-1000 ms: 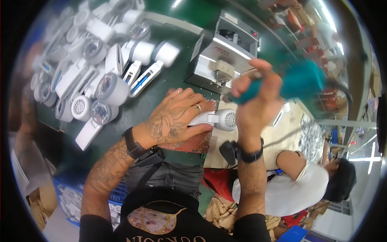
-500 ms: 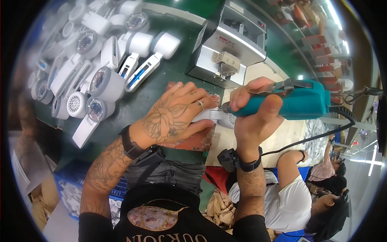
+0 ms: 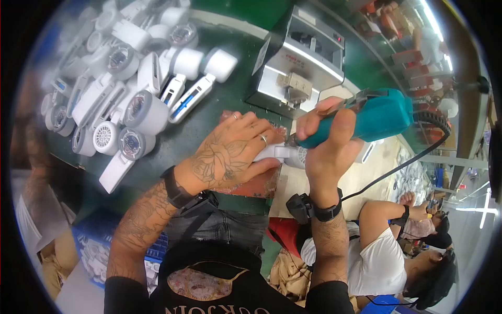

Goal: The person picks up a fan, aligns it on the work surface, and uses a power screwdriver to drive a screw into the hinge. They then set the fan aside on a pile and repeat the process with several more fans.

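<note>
My left hand presses a white handheld fan down on a worn reddish pad. Its fingers wrap over the fan's handle and hide most of it. In my right hand is a teal electric screwdriver with a black coiled cord. The screwdriver lies tilted, its tip end close above the fan's neck beside my left fingers. Whether the bit touches a screw cannot be made out. Part of the fan's round grille shows just under my right fingers.
Many white handheld fans are heaped at the left of the green table. A grey metal machine stands beyond my hands. A blue crate with white parts sits low left. A co-worker in a white shirt is at the right.
The back end of the screwdriver has swung upward and slightly left, its tip staying by the fan. My left hand still holds the fan. At right, the co-worker's arm has moved.
</note>
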A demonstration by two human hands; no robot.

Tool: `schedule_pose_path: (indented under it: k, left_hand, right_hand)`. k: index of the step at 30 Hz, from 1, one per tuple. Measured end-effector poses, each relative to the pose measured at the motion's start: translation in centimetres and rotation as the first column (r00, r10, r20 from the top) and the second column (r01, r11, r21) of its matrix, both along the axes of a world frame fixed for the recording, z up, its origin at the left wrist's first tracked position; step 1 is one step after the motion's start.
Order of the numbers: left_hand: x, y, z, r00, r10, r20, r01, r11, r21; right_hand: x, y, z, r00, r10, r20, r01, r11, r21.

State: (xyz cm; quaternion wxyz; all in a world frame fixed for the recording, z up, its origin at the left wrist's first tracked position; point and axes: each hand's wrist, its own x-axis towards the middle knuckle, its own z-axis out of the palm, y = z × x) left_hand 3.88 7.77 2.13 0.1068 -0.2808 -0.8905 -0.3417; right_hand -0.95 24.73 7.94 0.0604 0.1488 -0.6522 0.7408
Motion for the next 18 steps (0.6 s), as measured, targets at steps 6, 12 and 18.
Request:
schedule_pose_path:
  k: [6,12,18]
  left_hand:
    - [0.6,-0.1,-0.4,0.999,0.025,0.039,-0.028,0.996,0.086]
    - [0.7,0.5,-0.6,1.0,0.006,0.018,-0.008,0.996,0.093]
    - [0.8,-0.2,-0.6,0.998,0.044,0.039,-0.046,0.997,0.059]
  right_hand:
    - [-4.1,-2.6,2.6,0.97,-0.138,-0.202,0.155,0.985,0.071]
    - [-5.0,-2.2,0.4,0.981,-0.101,-0.166,0.096,0.995,-0.037]
    - [0.1,-1.1,1.2,0.994,-0.058,-0.097,0.053,0.997,-0.054]
